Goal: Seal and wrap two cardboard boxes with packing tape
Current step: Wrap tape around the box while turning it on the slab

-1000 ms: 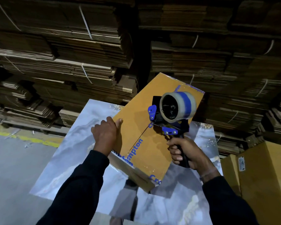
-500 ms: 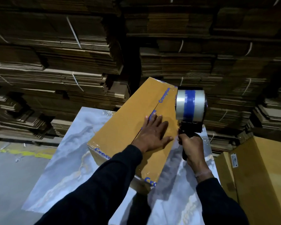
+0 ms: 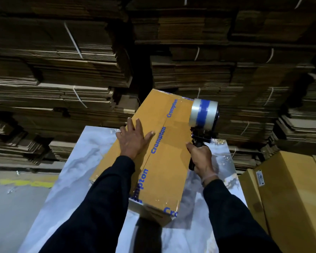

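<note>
Stacked bundles of flattened brown corrugated cardboard (image 3: 77, 75), tied with white straps, fill the wall behind a glossy grey-white marbled counter (image 3: 77, 170). On that counter lies a long rectangular tan cardboard box (image 3: 164, 172), set at an angle, its near corner overhanging the counter's near part. Shiny clear tape printed with blue "Crompton" lettering runs along the box's centre seam and wraps its ends. The person's left hand (image 3: 133, 139) rests flat on the box's top face, near its left edge, fingers straight and spread. The right hand (image 3: 201, 157) is curled around the black handle of a tape dispenser (image 3: 202, 123) at the box's right edge; its roll of clear tape with a blue band stands above the box. Both sleeves are dark. Right of the box stand more tan cartons (image 3: 290, 194), one with a small white label. Left of the counter, grey floor shows a worn yellow line (image 3: 26, 182).
</note>
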